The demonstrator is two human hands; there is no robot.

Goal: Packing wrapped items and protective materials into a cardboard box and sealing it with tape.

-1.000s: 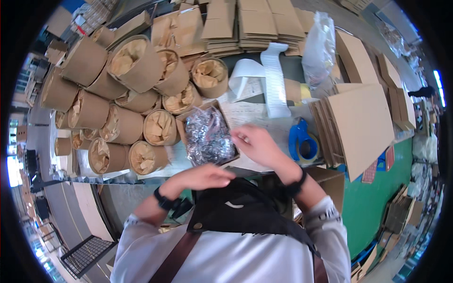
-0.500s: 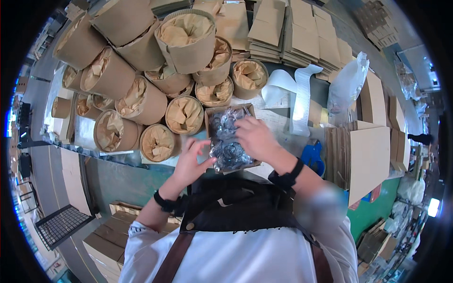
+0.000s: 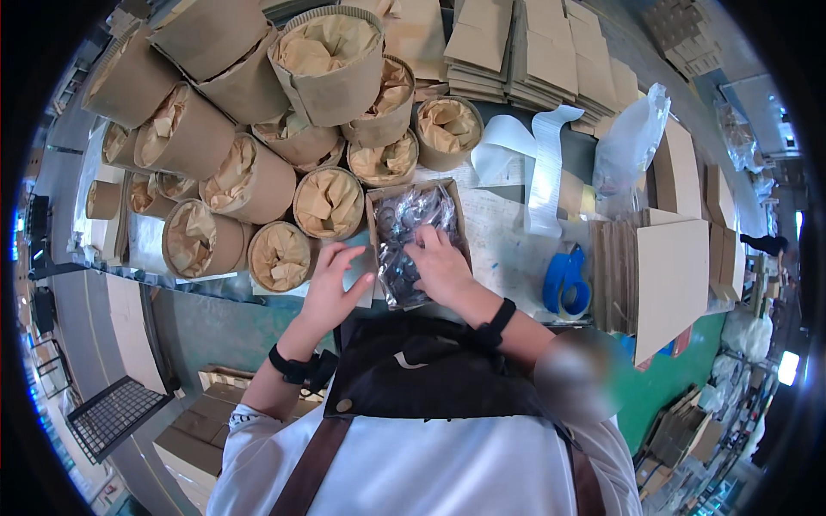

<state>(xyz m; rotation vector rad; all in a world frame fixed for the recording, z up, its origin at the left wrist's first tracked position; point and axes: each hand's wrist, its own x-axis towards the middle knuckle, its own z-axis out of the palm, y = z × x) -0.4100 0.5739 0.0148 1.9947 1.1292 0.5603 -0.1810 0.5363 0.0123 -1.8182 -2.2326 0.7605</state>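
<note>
A small open cardboard box (image 3: 462,215) stands in front of me, filled with shiny clear plastic bags (image 3: 397,271) that hold dark items I cannot make out. My right hand (image 3: 443,271) reaches into the box from the right. Its fingers are bent and closed on the plastic near the middle; their tips are partly hidden. At the box's near left side, my left hand (image 3: 331,288) is held open, thumb and fingers apart, with nothing in it.
Round cardboard tubs (image 3: 249,176) stuffed with brown paper are stacked at the left and behind the box. Flattened cartons (image 3: 482,52) lie at the back. To the right are a white paper strip (image 3: 544,172), a blue tape dispenser (image 3: 566,284), a clear plastic bag (image 3: 632,142) and upright cardboard sheets (image 3: 671,284).
My right hand has drawn slightly left and nearer to me over the bags, its fingers now more bent. My left hand has shifted a little left, away from the box.
</note>
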